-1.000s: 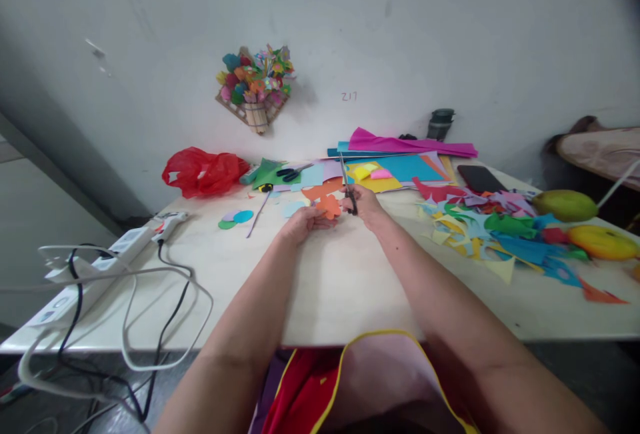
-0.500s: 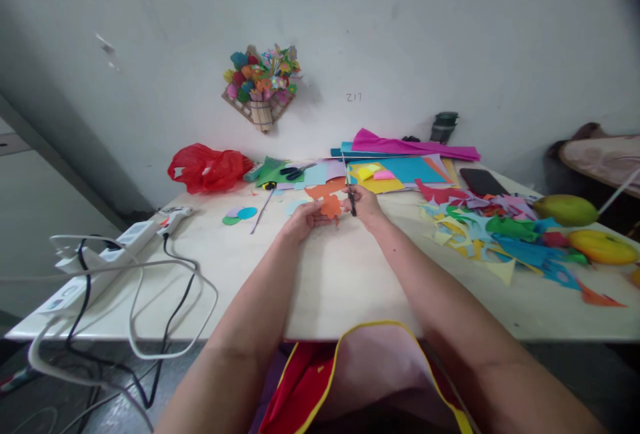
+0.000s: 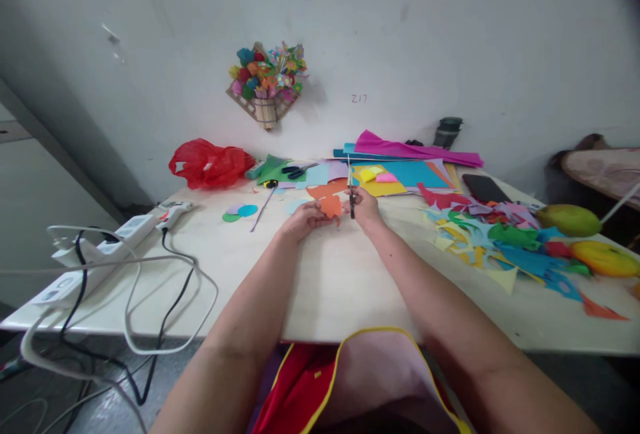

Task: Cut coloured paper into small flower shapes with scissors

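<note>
The left hand pinches orange paper in its fingers over the bench. The right hand grips scissors beside it. The paper looks partly cut. Three paper circles look done. How much is left, I cannot tell.

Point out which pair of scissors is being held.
The scissors in the right hand, blades pointing away from the person; the other pair lies unheld on coloured sheets near the red plastic bag.
</note>
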`<state>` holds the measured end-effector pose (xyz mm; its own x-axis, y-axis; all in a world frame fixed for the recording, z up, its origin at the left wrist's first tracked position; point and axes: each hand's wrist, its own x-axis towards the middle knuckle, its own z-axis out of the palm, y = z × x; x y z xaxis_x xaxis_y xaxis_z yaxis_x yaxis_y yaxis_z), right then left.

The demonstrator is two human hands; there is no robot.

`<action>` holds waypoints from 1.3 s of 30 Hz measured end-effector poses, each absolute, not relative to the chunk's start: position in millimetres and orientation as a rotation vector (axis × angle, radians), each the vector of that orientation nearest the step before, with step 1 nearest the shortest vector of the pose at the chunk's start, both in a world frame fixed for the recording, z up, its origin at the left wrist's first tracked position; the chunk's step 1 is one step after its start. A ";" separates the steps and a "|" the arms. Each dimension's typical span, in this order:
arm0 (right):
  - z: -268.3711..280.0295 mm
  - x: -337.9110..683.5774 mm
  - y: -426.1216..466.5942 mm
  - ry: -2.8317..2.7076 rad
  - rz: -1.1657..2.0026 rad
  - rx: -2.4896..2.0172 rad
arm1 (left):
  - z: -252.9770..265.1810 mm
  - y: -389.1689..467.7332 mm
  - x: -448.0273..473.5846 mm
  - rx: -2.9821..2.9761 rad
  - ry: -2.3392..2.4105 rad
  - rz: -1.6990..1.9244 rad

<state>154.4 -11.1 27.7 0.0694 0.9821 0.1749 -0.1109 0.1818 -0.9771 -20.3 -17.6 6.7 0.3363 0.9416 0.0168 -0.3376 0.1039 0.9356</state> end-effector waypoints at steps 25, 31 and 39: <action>30.0 170.9 -16.5 -1.338 1.383 -1.021 | 5.5 -15.7 -15.1 0.938 0.829 1.318; 27.2 174.1 -16.1 -1.498 1.420 -0.993 | 7.0 -16.4 -15.4 0.912 0.848 1.316; 27.9 178.4 -16.8 -1.653 1.433 -1.012 | 10.1 -18.8 -14.3 0.879 0.844 1.320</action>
<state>178.4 -16.8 27.9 -0.4370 0.8992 0.0224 0.1049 0.0757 -0.9916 -14.3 -18.8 10.1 0.0695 0.9974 -0.0183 -0.4351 0.0468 0.8992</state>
